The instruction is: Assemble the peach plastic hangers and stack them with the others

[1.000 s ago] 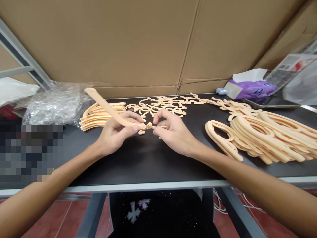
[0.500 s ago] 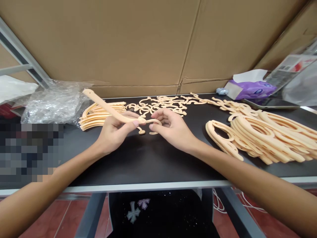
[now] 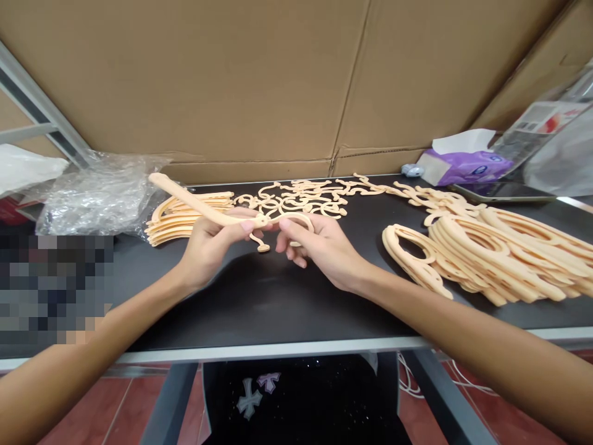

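My left hand [image 3: 210,244] is closed around a long, curved beige plastic hanger arm [image 3: 183,196], which slants up to the left past the thumb. At the arm's inner end, a slim curved beige hook [image 3: 296,216] meets it at a round joint. My right hand [image 3: 319,247] pinches this hook between thumb and fingers, its fingertips close to the joint. A short stem with a small rounded end [image 3: 263,248] hangs below the joint. Both hands hover above the black table [image 3: 278,309], and some fingers are hidden behind the parts.
A stack of hanger arms [image 3: 169,232] lies behind my left hand. Loose S-shaped hooks [image 3: 306,198] spread across the back. Several looped hanger pieces [image 3: 491,259] are piled on the right. Bubble wrap [image 3: 97,194], a purple tissue pack [image 3: 479,165] and a tablet-like device [image 3: 504,193] sit along the back.
My right hand has moved left toward the joint, its thumb now on the hook near it. The hook has turned upward, and the arm's outer end has dipped slightly.
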`<action>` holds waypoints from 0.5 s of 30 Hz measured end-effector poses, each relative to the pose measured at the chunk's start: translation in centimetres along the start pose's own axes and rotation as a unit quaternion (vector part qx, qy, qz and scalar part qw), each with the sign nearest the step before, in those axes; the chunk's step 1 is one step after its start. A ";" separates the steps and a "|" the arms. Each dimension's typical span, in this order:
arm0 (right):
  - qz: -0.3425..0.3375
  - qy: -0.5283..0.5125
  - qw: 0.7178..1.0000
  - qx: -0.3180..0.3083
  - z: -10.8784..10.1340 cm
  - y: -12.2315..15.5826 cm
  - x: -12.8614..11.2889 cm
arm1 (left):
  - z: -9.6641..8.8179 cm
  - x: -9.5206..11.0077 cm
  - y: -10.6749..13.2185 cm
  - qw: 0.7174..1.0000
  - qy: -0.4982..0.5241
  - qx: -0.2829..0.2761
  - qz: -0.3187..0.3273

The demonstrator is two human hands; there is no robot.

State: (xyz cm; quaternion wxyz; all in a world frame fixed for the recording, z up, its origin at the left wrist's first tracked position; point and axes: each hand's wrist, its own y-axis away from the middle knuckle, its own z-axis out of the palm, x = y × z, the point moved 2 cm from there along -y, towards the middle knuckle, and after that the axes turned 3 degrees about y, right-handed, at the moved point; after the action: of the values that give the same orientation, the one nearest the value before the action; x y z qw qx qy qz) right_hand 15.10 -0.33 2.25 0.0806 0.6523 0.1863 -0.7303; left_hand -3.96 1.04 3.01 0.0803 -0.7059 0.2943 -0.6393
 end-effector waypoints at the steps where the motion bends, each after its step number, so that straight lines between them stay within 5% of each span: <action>1: 0.008 -0.026 1.000 -0.002 -0.1 0.0 -0.2 | 0.0 -0.1 0.0 1.000 -0.001 -0.012 0.002; 7: 0.012 -0.121 0.992 -0.022 -0.2 0.1 -0.6 | 0.3 0.0 0.1 0.999 0.019 -0.041 0.006; 15: 0.001 -0.096 0.995 0.041 0.0 0.0 0.0 | 0.8 -0.4 0.3 0.997 0.036 -0.062 -0.021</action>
State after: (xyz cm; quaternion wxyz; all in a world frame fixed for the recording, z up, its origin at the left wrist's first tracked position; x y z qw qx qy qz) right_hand 15.14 -0.33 2.28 0.0714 0.5822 0.1469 -0.7965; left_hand -3.32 0.76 2.36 0.0124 -0.6920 0.3213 -0.6463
